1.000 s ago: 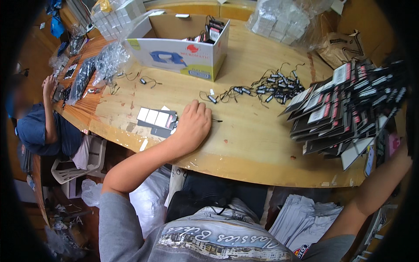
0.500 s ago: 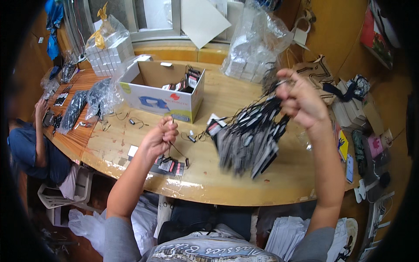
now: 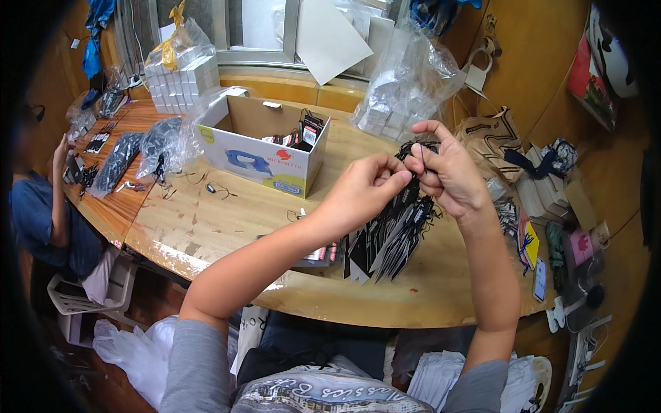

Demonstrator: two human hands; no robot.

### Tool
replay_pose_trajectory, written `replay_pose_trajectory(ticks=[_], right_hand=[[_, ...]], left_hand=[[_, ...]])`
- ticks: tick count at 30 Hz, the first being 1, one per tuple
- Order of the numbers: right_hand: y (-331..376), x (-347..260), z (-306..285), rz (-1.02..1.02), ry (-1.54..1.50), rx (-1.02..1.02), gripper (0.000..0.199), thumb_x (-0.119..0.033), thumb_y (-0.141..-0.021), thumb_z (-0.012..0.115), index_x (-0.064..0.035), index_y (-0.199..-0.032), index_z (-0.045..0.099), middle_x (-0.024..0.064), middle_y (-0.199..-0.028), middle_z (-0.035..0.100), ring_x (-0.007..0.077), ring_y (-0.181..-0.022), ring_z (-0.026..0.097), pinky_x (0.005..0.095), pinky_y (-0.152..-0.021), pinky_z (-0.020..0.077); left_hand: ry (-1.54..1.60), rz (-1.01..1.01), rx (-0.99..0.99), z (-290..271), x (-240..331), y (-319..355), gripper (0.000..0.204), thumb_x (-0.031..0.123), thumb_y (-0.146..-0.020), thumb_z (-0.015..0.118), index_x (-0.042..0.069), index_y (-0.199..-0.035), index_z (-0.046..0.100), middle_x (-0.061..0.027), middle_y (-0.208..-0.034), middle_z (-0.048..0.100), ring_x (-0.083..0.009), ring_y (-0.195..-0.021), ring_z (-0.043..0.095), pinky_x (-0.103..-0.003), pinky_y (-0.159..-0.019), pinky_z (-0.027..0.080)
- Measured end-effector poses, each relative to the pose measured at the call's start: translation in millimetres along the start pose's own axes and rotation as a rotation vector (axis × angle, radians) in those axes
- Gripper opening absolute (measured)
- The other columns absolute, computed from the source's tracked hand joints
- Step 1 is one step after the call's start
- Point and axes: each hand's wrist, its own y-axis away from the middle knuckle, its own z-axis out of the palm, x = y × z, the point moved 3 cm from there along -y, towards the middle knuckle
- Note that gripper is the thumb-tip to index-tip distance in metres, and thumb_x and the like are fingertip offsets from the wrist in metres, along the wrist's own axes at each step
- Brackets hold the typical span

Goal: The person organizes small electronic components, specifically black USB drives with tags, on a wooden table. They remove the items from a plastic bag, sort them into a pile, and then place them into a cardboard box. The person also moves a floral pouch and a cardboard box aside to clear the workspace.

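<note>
A thick bundle of black and grey hang tags point(image 3: 385, 241) hangs over the table by its black strings. My right hand point(image 3: 447, 168) is closed on the gathered strings at the top, its index finger raised and bent. My left hand point(image 3: 372, 186) meets it there, thumb and fingers pinched together on a thin string that is mostly hidden by the fingers. Partly covered by my left forearm, a few dark tags with pink and white labels point(image 3: 318, 256) lie on the table near its front edge.
An open cardboard box point(image 3: 255, 155) with tags inside stands behind my left hand. Bagged white boxes point(image 3: 180, 79) and another clear plastic bag point(image 3: 399, 96) sit at the back. A phone point(image 3: 540, 280) lies at right. Another person point(image 3: 51, 220) sits at left.
My left hand has moved right and up to meet my right hand. The tag bundle has come slightly lower and nearer and hangs steadier. My view has shifted a little.
</note>
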Motion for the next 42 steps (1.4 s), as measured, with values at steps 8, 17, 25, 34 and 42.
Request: replay_pose_trajectory(ticks=[8,17,25,34,42], right_hand=[[1,-7,12,0.02,0.466,0.069,0.025,-0.002,-0.078,0.044,-0.0109,-0.099,0.034,-0.0007,-0.06,0.046,0.0008,-0.041,0.033,0.0142,-0.033,0.0189],[-2,-3,10,0.166,0.508,-0.049,0.03,-0.001,-0.078,0.044,-0.0112,-0.103,0.031,0.0003,-0.056,0.044,0.0031,-0.04,0.03,0.0167,-0.033,0.0187],[-28,25,-18,0.081,-0.27,0.241,0.025,-0.003,-0.082,0.042,-0.0123,-0.1,0.028,0.0061,-0.062,0.044,0.004,-0.037,0.024,0.0171,-0.032,0.0178],[-27,51,17,0.01,-0.23,0.188,0.026,0.0,-0.08,0.043,-0.0139,-0.098,0.031,0.004,-0.063,0.044,0.0044,-0.036,0.026,0.019,-0.032,0.0184],[-21,52,21,-0.06,-0.419,0.121,0.024,-0.005,-0.082,0.044,-0.0123,-0.102,0.033,0.0075,-0.065,0.045,0.0043,-0.036,0.025,0.0177,-0.033,0.0198]], left_hand=[[0.099,-0.046,0.051,-2,-5,-15,0.035,0.024,-0.065,0.068,-0.002,-0.081,0.052,-0.005,-0.067,0.056,-0.0073,-0.062,0.052,-0.02,-0.058,0.042],[-0.381,0.019,-0.271,-41,5,-36,0.017,0.013,-0.072,0.055,-0.002,-0.077,0.06,-0.0045,-0.068,0.06,-0.008,-0.061,0.054,-0.02,-0.059,0.042],[0.45,-0.344,-0.011,-44,16,-32,0.015,0.02,-0.08,0.051,0.01,-0.086,0.042,0.0074,-0.054,0.027,-0.0025,-0.044,0.023,-0.016,-0.038,0.018],[0.841,-0.177,0.211,-6,20,-48,0.01,0.006,-0.083,0.036,0.004,-0.093,0.034,0.0004,-0.06,0.032,-0.0073,-0.05,0.027,-0.019,-0.041,0.025],[0.62,-0.169,0.275,-17,4,-74,0.012,0.006,-0.082,0.037,0.006,-0.094,0.035,0.0003,-0.061,0.035,-0.0079,-0.05,0.029,-0.021,-0.044,0.027]])
